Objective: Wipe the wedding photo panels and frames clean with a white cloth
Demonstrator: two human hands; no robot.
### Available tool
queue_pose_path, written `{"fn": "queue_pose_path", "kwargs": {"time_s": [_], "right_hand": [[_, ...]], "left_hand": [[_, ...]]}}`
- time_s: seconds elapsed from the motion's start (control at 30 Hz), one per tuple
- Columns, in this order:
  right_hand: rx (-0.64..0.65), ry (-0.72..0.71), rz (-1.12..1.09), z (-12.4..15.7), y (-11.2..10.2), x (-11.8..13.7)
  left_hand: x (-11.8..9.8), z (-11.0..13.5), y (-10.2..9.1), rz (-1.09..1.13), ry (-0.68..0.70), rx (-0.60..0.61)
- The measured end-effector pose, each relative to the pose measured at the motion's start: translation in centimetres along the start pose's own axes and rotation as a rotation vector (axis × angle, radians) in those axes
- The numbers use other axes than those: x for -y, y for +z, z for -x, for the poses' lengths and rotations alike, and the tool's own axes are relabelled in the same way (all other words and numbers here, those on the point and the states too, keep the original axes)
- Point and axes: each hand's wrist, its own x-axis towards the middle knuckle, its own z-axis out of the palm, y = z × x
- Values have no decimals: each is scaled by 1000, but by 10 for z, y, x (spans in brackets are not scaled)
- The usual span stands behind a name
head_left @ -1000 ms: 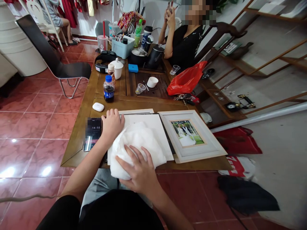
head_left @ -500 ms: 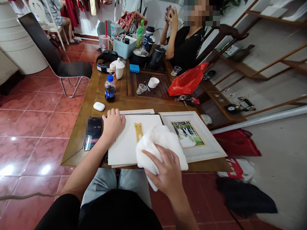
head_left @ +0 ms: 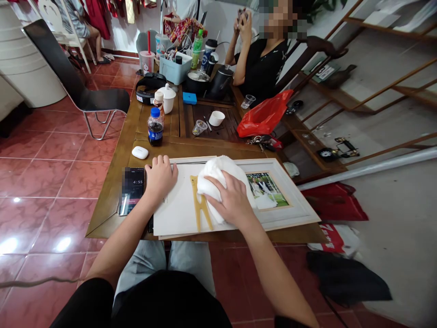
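My right hand [head_left: 232, 200] grips a bunched white cloth [head_left: 213, 175] and presses it on a white board [head_left: 177, 209]. A yellow, long-legged animal-shaped figure [head_left: 198, 205] shows on the board just left of the cloth. My left hand [head_left: 160, 175] rests flat on the board's upper left corner, fingers stretched out and holding nothing. To the right, partly under the cloth, lies a pale frame [head_left: 297, 214] with a wedding photo [head_left: 268, 190]. A phone [head_left: 132, 191] lies beside my left wrist.
Beyond the board stand a cola bottle [head_left: 155, 127], a white earbud case [head_left: 139, 152] and a white lidded cup [head_left: 167, 99]. A red plastic bag [head_left: 264, 114] and keys [head_left: 261, 142] lie at the right. Across the table sits a person [head_left: 262, 68] with raised hands.
My right hand has moved the cloth up and away from me, uncovering the yellow figure's legs. My left hand stays in place.
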Motion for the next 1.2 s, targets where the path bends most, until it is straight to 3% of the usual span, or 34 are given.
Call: {"fn": "queue_pose_path", "kwargs": {"time_s": [0.13, 0.27, 0.4, 0.8, 1.2], "right_hand": [[24, -15, -25, -31, 5, -10], [12, -5, -38, -37, 7, -9], [-21, -12, -36, -19, 8, -6], [-127, -74, -34, 68, -7, 15], [-46, -77, -68, 47, -4, 62]], "left_hand": [[0, 0, 0, 2, -4, 2], [0, 0, 0, -2, -11, -4], [0, 1, 0, 2, -15, -14], [0, 1, 0, 18, -5, -16], [0, 2, -3, -5, -10, -16]]}}
